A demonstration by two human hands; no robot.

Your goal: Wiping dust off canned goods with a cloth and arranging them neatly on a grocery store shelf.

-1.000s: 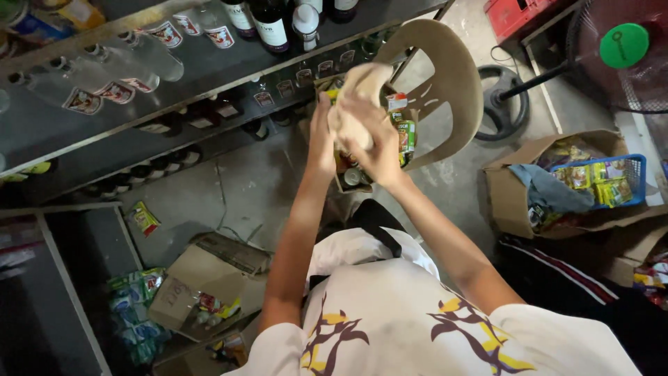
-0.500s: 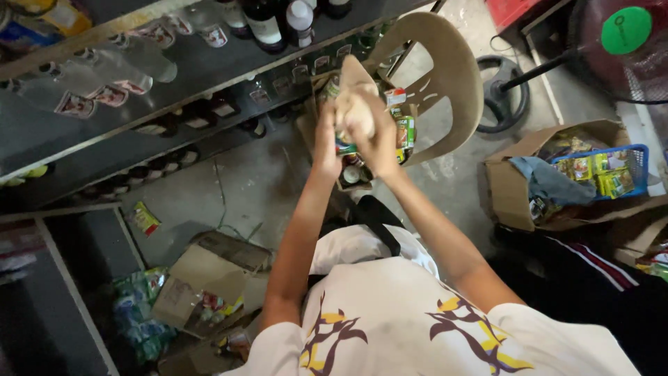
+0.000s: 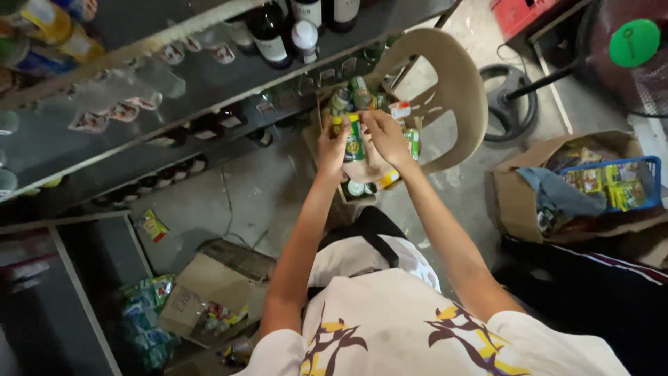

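Both hands, left (image 3: 332,145) and right (image 3: 387,136), clamp fingers around a green bottle (image 3: 354,138), probably light, rigid and slick, best gripped mid-body.

Green-yellow labelled bottle (image 3: 354,139) held between left hand (image 3: 332,145) and right hand (image 3: 387,136), centre top. Dark bottles with white labels (image 3: 270,31) on shelf, top centre. Blue basket of yellow-green packets (image 3: 612,184) in brown box (image 3: 518,202), right. Open cardboard box (image 3: 202,289) lower left, green packets (image 3: 142,317) beside it. Small green-red packet (image 3: 152,225) on floor, left.
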